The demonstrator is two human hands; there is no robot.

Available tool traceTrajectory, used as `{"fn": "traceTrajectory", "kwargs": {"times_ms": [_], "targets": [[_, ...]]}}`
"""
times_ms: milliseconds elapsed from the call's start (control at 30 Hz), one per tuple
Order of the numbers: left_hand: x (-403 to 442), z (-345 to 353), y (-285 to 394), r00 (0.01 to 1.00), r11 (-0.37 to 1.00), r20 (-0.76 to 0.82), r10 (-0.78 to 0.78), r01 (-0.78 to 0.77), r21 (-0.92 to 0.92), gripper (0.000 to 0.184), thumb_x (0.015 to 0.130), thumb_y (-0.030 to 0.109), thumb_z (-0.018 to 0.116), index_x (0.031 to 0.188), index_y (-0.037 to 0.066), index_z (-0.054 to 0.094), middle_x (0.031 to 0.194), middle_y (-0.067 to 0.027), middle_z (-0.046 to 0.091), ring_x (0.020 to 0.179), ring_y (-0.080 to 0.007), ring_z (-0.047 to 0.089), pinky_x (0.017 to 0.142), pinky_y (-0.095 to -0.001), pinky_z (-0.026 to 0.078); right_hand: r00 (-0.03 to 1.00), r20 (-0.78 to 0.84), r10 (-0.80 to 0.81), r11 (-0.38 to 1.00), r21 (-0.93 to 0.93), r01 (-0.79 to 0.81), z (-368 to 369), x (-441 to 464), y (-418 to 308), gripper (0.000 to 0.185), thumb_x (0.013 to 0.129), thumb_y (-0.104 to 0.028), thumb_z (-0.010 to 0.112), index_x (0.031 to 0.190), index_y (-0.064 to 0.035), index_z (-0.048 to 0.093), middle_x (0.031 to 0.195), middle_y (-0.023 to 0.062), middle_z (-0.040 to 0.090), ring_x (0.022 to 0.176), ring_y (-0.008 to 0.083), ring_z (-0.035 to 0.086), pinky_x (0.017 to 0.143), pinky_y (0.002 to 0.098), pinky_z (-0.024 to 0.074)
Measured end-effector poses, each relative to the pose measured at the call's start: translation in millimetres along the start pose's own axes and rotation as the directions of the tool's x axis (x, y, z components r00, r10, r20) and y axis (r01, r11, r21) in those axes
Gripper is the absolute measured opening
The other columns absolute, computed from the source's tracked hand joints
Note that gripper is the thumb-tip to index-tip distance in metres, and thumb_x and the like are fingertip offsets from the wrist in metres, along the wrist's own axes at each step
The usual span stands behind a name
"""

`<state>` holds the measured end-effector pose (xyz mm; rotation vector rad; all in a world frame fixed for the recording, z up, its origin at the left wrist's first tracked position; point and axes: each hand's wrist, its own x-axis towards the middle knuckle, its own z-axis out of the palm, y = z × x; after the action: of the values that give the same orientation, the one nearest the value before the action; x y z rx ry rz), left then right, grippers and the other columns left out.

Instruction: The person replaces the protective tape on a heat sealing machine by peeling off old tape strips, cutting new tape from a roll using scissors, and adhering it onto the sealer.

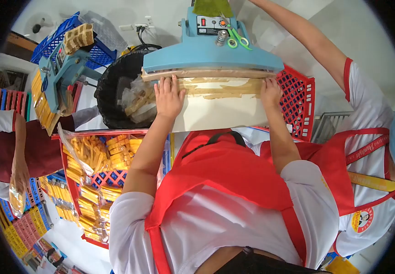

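Observation:
A light-blue heat sealer [211, 57] stands ahead of me, its long jaw over a cream-white shelf [220, 112]. Worn strips of brown tape [225, 86] run across the shelf just below the jaw. My left hand [169, 97] lies flat at the left end of the jaw, fingers stretched out and touching its edge. At the right end, my right hand [271, 92] has its fingers bent and close together against the shelf edge. Whatever it may pinch is too small to make out. Green-handled scissors [237, 40] rest on top of the sealer.
A black-lined bin [115, 93] with plastic scraps stands left of the shelf. Below it, a red crate [72, 182] holds bagged yellow goods. Another red basket [300, 102] is at right. A co-worker [366, 109] stands close on my right; another person [35, 148] works beside a second sealer [63, 75].

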<state>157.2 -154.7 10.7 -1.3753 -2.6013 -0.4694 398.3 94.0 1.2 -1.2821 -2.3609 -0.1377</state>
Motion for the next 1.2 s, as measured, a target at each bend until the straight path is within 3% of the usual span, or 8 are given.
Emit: {"fn": "traceTrajectory", "kwargs": {"times_ms": [167, 233, 367, 500, 533, 600, 700, 1200], "targets": [[1, -2, 0, 1.0, 1.0, 0.016, -0.014, 0.014, -0.017, 0.055, 0.077, 0.033, 0.047, 0.122, 0.005, 0.033, 0.116, -0.0138, 0.037, 0.116, -0.0309, 0.028, 0.096, -0.0473, 0.017, 0.975, -0.197, 0.103, 0.946, 0.323, -0.034, 30, -6, 21, 0.024, 0.079, -0.021, 0.046, 0.082, -0.0017, 0.059, 0.081, 0.0112, 0.056, 0.074, 0.0232, 0.053, 0.064, 0.0309, 0.0401], [1, 0, -1, 1.0, 1.0, -0.006, -0.007, 0.007, -0.008, 0.055, 0.077, 0.034, 0.047, 0.121, 0.004, 0.033, 0.115, -0.0134, 0.038, 0.114, -0.0307, 0.029, 0.094, -0.0481, 0.018, 0.662, 0.424, 0.619, 0.019, 0.834, -0.552, 16, -2, 14, 0.02, 0.079, -0.019, 0.049, 0.08, -0.0006, 0.056, 0.07, 0.0068, 0.053, 0.06, 0.0153, 0.05, 0.054, 0.0238, 0.0394], [3, -9, 3, 0.999, 0.992, -0.026, -0.037, 0.034, -0.118, 0.051, 0.076, 0.03, 0.05, 0.117, 0.004, 0.038, 0.109, -0.0143, 0.043, 0.107, -0.0315, 0.036, 0.09, -0.0462, 0.025, 0.64, 0.429, 0.638, -0.046, 0.85, -0.524, 8, 10, 17, 0.018, 0.078, -0.019, 0.053, 0.082, -0.0017, 0.051, 0.065, 0.0023, 0.047, 0.056, 0.0099, 0.044, 0.051, 0.0192, 0.037], [1, -4, 5, 0.973, 0.937, -0.181, -0.146, 0.077, -0.339, 0.04, 0.074, 0.02, 0.055, 0.108, 0.001, 0.044, 0.094, -0.0126, 0.048, 0.089, -0.0266, 0.045, 0.079, -0.0376, 0.036, 0.443, 0.751, 0.49, -0.496, 0.658, -0.566, 5, 19, 15, 0.017, 0.077, -0.019, 0.054, 0.088, -0.0071, 0.048, 0.069, 0.0024, 0.047, 0.057, 0.0129, 0.045, 0.053, 0.0226, 0.0377], [1, 3, 2, 0.904, 0.696, -0.079, -0.42, 0.266, -0.667, 0.037, 0.074, 0.016, 0.056, 0.104, -0.001, 0.043, 0.088, -0.0107, 0.048, 0.081, -0.0227, 0.046, 0.073, -0.0325, 0.038, 0.376, 0.843, 0.384, -0.614, 0.538, -0.578, 9, 22, 18, 0.014, 0.077, -0.019, 0.053, 0.087, -0.0091, 0.048, 0.07, 0.0025, 0.046, 0.057, 0.0136, 0.046, 0.052, 0.0236, 0.0376], [3, 7, 0, 0.645, -0.064, 0.32, -0.694, 0.388, -0.919, 0.032, 0.075, 0.012, 0.058, 0.097, -0.004, 0.039, 0.073, -0.0039, 0.045, 0.062, -0.0117, 0.044, 0.057, -0.0228, 0.04, 0.346, 0.852, 0.393, -0.624, 0.523, -0.58, 12, 25, 23, 0.013, 0.078, -0.018, 0.053, 0.086, -0.0099, 0.048, 0.071, 0.0027, 0.047, 0.057, 0.0139, 0.046, 0.052, 0.0247, 0.0379], [11, -2, -20, 0.67, -0.526, 0.582, -0.461, 0.322, -0.787, 0.03, 0.078, 0.013, 0.055, 0.097, -0.002, 0.037, 0.07, -0.0038, 0.046, 0.058, -0.0107, 0.045, 0.053, -0.0228, 0.04, 0.325, 0.866, 0.38, -0.624, 0.5, -0.601, 15, 29, 26, 0.011, 0.077, -0.017, 0.053, 0.084, -0.0102, 0.048, 0.072, 0.0028, 0.047, 0.058, 0.0141, 0.046, 0.05, 0.0252, 0.0379], [26, 11, -34, 0.527, -0.568, 0.674, -0.519, 0.376, -0.732, 0.009, 0.08, 0.016, 0.053, 0.08, 0.006, 0.051, 0.069, -0.0007, 0.053, 0.062, -0.0097, 0.052, 0.05, -0.0198, 0.042, 0.321, 0.843, 0.431, -0.549, 0.528, -0.648, 17, 32, 22, 0.004, 0.077, -0.012, 0.053, 0.076, -0.0085, 0.051, 0.066, 0.0001, 0.049, 0.057, 0.0106, 0.046, 0.049, 0.0221, 0.034]]}}
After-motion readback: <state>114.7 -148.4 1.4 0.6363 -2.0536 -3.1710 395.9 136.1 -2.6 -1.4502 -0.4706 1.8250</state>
